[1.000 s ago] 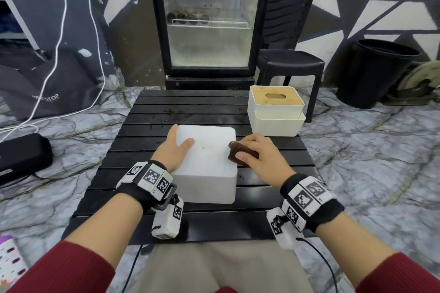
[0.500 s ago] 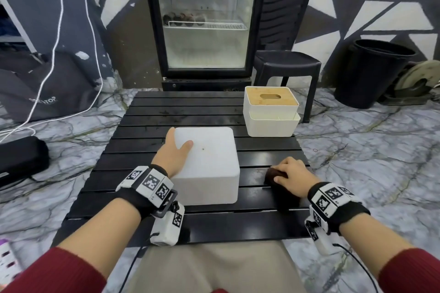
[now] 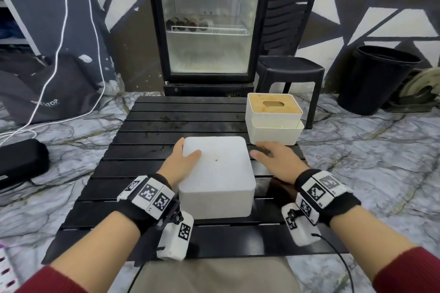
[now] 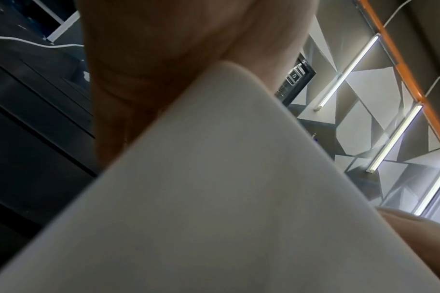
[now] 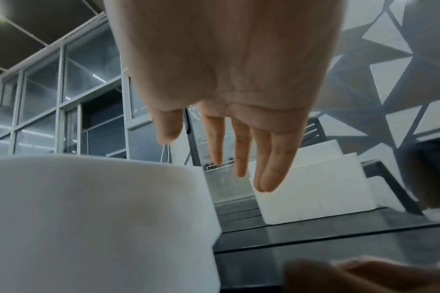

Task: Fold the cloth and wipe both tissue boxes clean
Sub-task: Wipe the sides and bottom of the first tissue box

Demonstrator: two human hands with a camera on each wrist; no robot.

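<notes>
- Step in hand, as judged: the near tissue box (image 3: 215, 173) is being steadied for handling between wipes, with the cloth set aside.
- Left hand (image 3: 181, 164): clasps the box's far-left corner, thumb on the top face and fingers down the side.
- Right hand (image 3: 276, 162): fingers straight and slightly spread, holding nothing. It hovers over the table (image 3: 190, 114) in the gap between the two boxes.
- Cloth (image 3: 282, 187): a dark brown wad on the table just right of the near box, under the right wrist. Its fold cannot be judged from here.
- To do this well: keep the left clasp firm so the box does not slide on the slats, and take the opposite side with a flat right palm before turning or shifting it.
- Caution — a small dark speck shows on the top face and wants another pass.
- Far tissue box (image 3: 273, 135): wooden lid, at the table's far-right corner, untouched by either hand.
- Count: tissue boxes — two; cloth, one; hands, two; table, one.
</notes>
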